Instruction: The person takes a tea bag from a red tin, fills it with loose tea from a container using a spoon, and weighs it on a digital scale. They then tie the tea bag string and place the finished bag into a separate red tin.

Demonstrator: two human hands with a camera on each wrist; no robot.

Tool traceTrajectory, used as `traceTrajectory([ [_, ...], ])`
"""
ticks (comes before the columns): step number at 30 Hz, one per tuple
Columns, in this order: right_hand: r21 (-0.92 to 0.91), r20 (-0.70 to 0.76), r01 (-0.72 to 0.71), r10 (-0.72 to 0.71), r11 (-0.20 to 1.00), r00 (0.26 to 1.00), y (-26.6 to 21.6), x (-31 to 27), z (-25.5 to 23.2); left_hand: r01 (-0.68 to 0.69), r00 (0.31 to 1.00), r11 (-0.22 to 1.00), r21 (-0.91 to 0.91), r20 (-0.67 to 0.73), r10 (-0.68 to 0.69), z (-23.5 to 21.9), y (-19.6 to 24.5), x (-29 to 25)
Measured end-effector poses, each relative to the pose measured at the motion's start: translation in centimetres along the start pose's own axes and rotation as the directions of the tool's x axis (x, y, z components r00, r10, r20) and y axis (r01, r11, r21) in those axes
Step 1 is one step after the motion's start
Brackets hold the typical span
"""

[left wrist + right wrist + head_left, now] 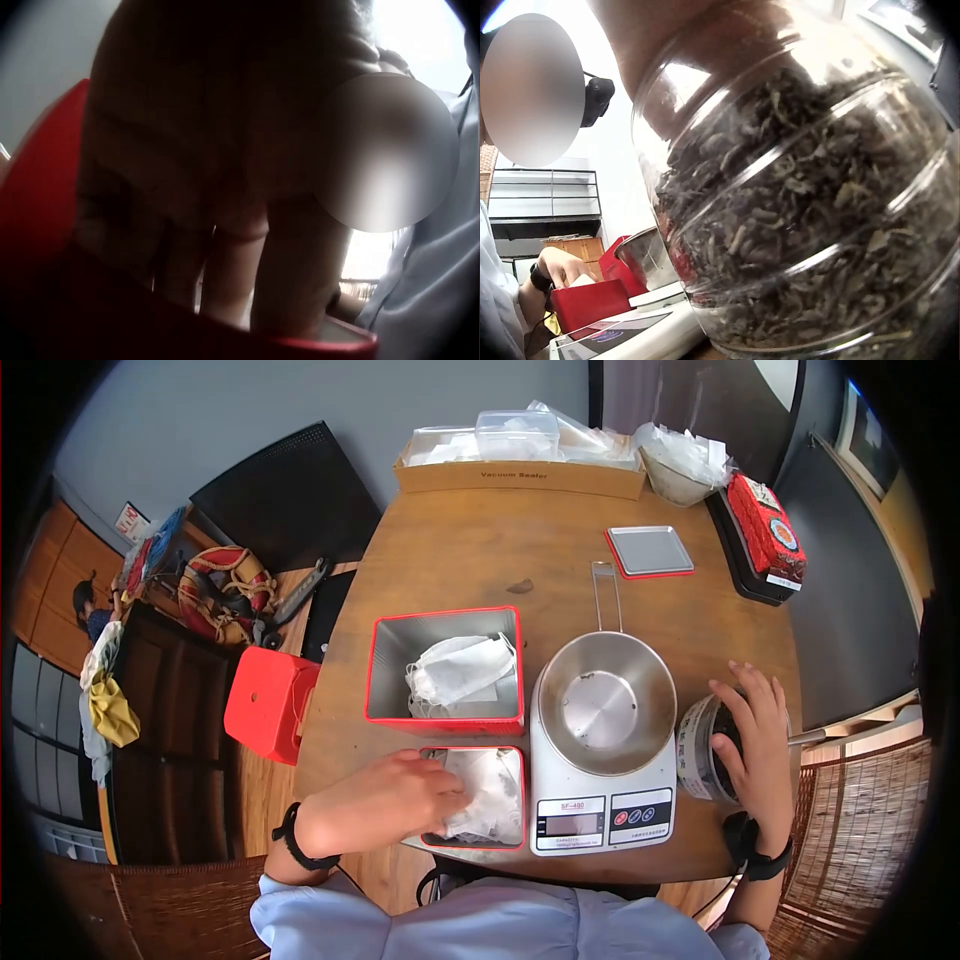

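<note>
My left hand (405, 792) reaches into a small red tin (523, 800) of thin white bags (484, 790). In the left wrist view its fingers (292, 277) point down past the red rim, which hides their tips; I cannot tell whether they pinch a bag. My right hand (757, 745) rests over the top of a clear jar (692, 752), fingers spread. Dried dark leaves (795, 202) fill much of this jar in the right wrist view. Between the hands, a steel saucepan (607, 705) holding a few dark specks stands on a white kitchen scale (603, 830).
Behind the small tin stands a larger red tin (372, 670) with white pouches (460, 672) inside. A metal handle (808, 736) juts out right of the jar. Farther back are a small grey tray (650, 550), a cardboard box (515, 478) and a red packet (768, 530).
</note>
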State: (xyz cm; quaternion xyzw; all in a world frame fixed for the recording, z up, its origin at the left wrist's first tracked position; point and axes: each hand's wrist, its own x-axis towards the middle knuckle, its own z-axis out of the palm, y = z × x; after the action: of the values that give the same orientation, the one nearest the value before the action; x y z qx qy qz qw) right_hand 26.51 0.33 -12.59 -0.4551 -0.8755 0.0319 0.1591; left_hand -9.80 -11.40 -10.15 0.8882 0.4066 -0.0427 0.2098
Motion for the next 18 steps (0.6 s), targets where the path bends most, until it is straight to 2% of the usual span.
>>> traceTrajectory([
  [2, 0.002, -0.001, 0.001, -0.001, 1.0, 1.0, 0.0, -0.1, 0.0, 0.101, 0.992, 0.99, 0.097, 0.071, -0.108, 0.2, 0.3, 0.4],
  [8, 0.001, -0.007, 0.007, -0.007, 1.0, 1.0, 0.1, -0.1, -0.1, 0.103, 0.992, 0.962, 0.251, 0.047, -0.119, 0.7, 0.5, 1.0],
  [12, 0.001, 0.005, 0.011, -0.011, 1.0, 1.0, 0.0, 0.0, -0.2, 0.11, 0.994, 0.956, 0.271, -0.05, -0.1, 1.1, -0.2, 1.3],
  [14, 0.005, 0.01, 0.013, -0.013, 1.0, 1.0, 0.1, 0.0, -0.1, 0.108, 0.993, 0.971, 0.212, 0.017, -0.114, 0.8, -0.3, 1.2],
  [18, 0.005, -0.002, 0.015, -0.015, 1.0, 1.0, 0.0, -0.1, 0.0, 0.117, 0.991, 0.983, 0.14, 0.044, -0.125, 0.5, -0.3, 1.2],
])
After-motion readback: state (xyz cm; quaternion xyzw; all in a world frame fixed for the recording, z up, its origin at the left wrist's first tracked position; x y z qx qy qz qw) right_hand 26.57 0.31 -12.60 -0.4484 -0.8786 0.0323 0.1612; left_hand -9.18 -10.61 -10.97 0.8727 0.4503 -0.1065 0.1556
